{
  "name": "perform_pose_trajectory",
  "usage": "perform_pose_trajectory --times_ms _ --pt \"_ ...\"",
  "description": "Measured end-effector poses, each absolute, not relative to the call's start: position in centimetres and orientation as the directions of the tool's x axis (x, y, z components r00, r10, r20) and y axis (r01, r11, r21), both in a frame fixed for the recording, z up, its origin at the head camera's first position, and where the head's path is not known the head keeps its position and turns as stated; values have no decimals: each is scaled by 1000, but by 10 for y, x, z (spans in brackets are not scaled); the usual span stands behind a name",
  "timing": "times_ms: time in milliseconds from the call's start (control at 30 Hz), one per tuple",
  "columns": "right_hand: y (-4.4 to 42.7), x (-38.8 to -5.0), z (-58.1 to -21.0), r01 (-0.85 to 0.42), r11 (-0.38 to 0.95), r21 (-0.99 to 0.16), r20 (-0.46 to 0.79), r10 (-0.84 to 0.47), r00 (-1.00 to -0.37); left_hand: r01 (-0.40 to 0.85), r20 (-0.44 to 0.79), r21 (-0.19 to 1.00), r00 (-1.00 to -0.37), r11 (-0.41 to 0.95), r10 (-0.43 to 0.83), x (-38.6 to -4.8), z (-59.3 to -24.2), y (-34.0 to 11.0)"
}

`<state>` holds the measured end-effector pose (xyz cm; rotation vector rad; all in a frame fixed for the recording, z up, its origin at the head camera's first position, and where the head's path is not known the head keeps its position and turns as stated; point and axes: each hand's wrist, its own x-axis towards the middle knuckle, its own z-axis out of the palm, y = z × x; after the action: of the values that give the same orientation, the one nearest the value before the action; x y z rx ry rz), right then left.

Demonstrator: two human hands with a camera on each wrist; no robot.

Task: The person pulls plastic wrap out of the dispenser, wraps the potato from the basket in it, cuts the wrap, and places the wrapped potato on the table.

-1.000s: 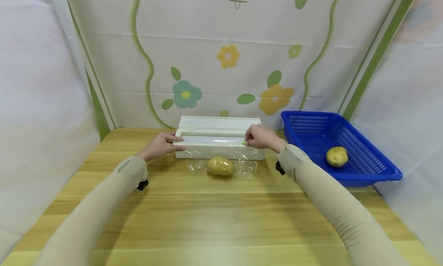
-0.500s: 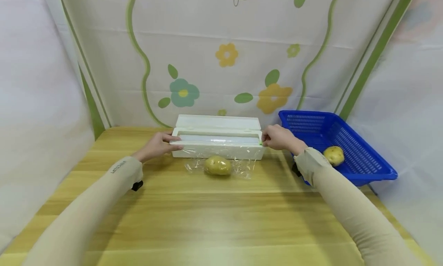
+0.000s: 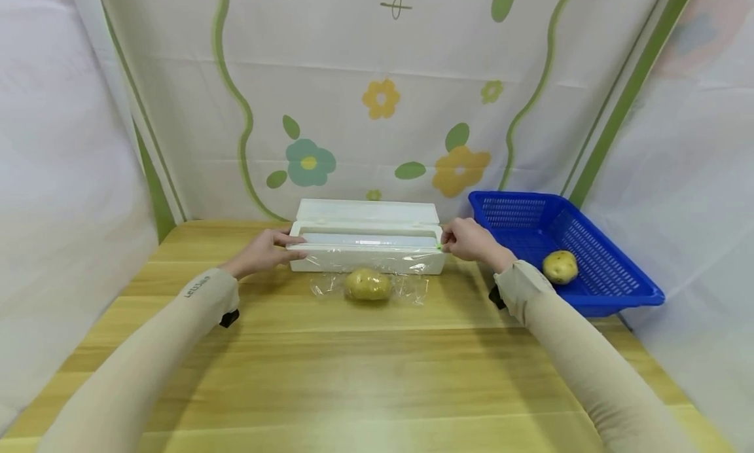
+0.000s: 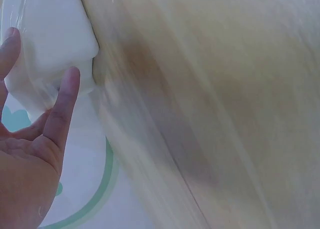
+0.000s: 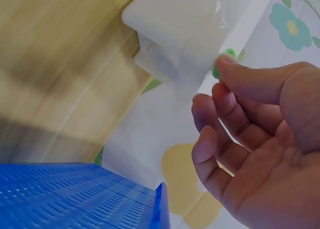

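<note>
A white cling film box [image 3: 365,262] stands at the back of the table with its lid [image 3: 366,211] raised and a film roll [image 3: 370,239] inside. My left hand [image 3: 263,252] holds its left end, fingers and thumb spread over the corner in the left wrist view. At the box's right end my right hand [image 3: 471,239] pinches a small green slide cutter [image 5: 224,64] between thumb and index finger, the other fingers loosely bent. Clear film [image 3: 412,284] hangs from the front edge and lies over a potato [image 3: 368,285] in front of the box.
To the right, a blue plastic basket [image 3: 612,302] holds another potato [image 3: 560,267], close to my right forearm. Behind the box hangs a flower-patterned cloth [image 3: 353,112]. Bare wooden tabletop [image 3: 365,374] stretches towards me.
My right hand slid rightward along the front edge with the green cutter to the box's right end, then stayed there. My left hand kept its hold; the view shifted slightly.
</note>
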<state>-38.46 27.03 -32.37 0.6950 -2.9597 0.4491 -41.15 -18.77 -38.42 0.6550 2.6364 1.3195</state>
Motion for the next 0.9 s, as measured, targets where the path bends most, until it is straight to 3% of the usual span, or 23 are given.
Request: perform_pose_trajectory --times_ms 200,367,667,900 --pt "268 -384 -329 -429 862 -270 189 -389 -902 367 112 773 -882 517 458 -407 -383 -191" --pt "267 -382 -329 -427 850 -308 154 -398 -904 380 107 745 -879 547 465 -400 -383 -192" --pt "253 -381 -340 -542 758 -362 267 -473 -840 481 236 658 -863 580 447 -392 -378 -192" --pt "254 -373 -349 -487 748 -451 313 -379 -871 466 234 658 -873 592 428 -377 -371 -181"
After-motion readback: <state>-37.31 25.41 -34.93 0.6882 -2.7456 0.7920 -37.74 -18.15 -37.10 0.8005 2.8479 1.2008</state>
